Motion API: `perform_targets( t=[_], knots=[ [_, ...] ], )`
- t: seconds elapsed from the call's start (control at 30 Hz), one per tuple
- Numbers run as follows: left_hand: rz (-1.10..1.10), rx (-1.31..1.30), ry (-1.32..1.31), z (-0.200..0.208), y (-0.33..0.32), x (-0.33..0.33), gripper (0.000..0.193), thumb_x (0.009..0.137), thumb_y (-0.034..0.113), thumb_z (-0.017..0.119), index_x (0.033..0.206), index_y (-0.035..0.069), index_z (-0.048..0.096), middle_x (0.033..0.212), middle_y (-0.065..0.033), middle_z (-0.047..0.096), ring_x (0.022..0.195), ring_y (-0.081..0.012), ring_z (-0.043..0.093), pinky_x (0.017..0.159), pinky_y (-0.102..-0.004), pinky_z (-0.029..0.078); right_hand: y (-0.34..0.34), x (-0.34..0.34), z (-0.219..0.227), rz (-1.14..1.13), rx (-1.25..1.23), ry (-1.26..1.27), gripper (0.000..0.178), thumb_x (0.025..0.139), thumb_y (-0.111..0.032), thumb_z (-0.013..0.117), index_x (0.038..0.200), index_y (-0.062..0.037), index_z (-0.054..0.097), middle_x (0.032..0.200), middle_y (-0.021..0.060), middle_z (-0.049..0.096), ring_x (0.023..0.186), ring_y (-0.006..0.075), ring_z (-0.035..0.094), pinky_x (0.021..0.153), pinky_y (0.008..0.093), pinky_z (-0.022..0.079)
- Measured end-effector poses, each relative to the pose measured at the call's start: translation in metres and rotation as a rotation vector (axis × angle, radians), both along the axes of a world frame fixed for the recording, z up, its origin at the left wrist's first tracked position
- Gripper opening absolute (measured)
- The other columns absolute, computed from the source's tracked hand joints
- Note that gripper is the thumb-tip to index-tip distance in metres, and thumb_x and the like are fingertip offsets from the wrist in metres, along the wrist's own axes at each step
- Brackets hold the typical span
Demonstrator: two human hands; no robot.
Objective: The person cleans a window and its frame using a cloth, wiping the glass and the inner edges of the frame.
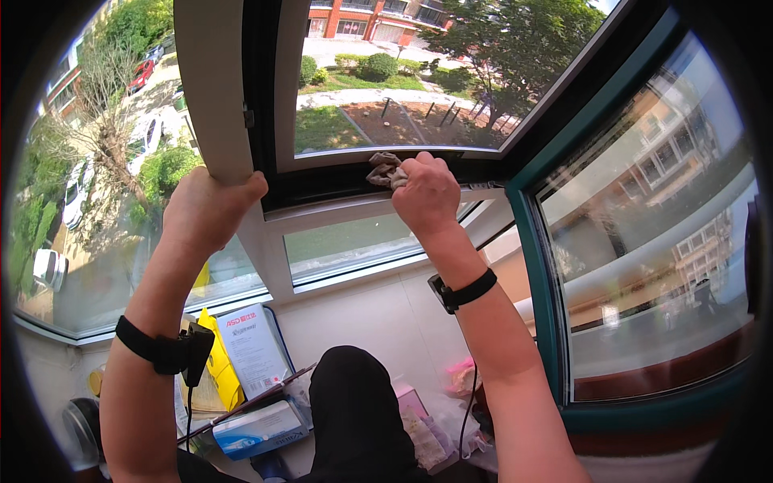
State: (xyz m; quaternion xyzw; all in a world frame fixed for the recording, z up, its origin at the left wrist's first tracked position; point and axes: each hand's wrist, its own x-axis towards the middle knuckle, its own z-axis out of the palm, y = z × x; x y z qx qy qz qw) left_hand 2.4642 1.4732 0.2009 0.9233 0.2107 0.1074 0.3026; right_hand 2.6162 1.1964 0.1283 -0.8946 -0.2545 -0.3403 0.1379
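My right hand is closed around a crumpled greyish cloth, part of which sticks out to the left of the fingers. The cloth touches the dark lower rail of the window frame. To the left, my left hand grips the pale upright window post, with the thumb pointing right. Its fingers are mostly hidden behind the post. Beside the right arm stands an opened window sash with a green frame and a reflecting pane.
Below lie a white printed box, a yellow packet, a blue-and-white box and plastic bags. My dark-clad knee is between them. Cables hang from both wrist straps. Outside are trees, parked cars and a brick building.
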Motion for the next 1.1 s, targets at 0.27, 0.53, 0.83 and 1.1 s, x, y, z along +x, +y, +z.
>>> perform_targets(
  t=[0.27, 0.53, 0.83, 1.1],
  knots=[
    [-0.014, -0.015, 0.001, 0.005, 0.000, -0.003, 0.048, 0.087, 0.047, 0.064, 0.085, 0.000, 0.074, 0.069, -0.0179, 0.069, 0.069, -0.0327, 0.072, 0.069, -0.0430, 0.056, 0.075, -0.068, -0.012, 0.447, 0.260, 0.039, 0.021, 0.073, -0.003, 0.071, 0.092, -0.0102, 0.072, 0.095, 0.0065, 0.063, 0.091, 0.0309, 0.060, 0.080, 0.0419, 0.050],
    [0.045, -0.166, 0.007, 0.015, -0.014, -0.007, 0.042, 0.090, 0.037, 0.064, 0.075, -0.002, 0.066, 0.054, -0.0092, 0.059, 0.045, -0.0198, 0.062, 0.045, -0.0340, 0.049, 0.119, -0.088, -0.020, 0.588, 0.290, 0.089, 0.015, 0.072, -0.009, 0.074, 0.086, -0.0131, 0.075, 0.095, 0.0041, 0.059, 0.098, 0.0264, 0.056, 0.085, 0.0382, 0.043],
    [0.061, -0.200, 0.022, 0.014, -0.016, -0.004, 0.043, 0.093, 0.039, 0.066, 0.078, -0.002, 0.065, 0.055, -0.0069, 0.059, 0.043, -0.0180, 0.060, 0.043, -0.0339, 0.047, 0.120, -0.076, 0.000, 0.549, -0.034, 0.332, 0.014, 0.081, -0.023, 0.070, 0.084, -0.0156, 0.082, 0.097, 0.0036, 0.063, 0.101, 0.0249, 0.057, 0.091, 0.0381, 0.042],
    [0.050, -0.161, 0.025, 0.016, -0.013, -0.012, 0.041, 0.092, 0.038, 0.064, 0.078, -0.001, 0.066, 0.054, -0.0082, 0.059, 0.046, -0.0190, 0.063, 0.047, -0.0343, 0.049, 0.071, -0.058, -0.008, 0.428, -0.103, 0.164, 0.013, 0.075, -0.016, 0.073, 0.085, -0.0143, 0.080, 0.099, 0.0013, 0.065, 0.098, 0.0248, 0.059, 0.089, 0.0386, 0.042]
  ],
)
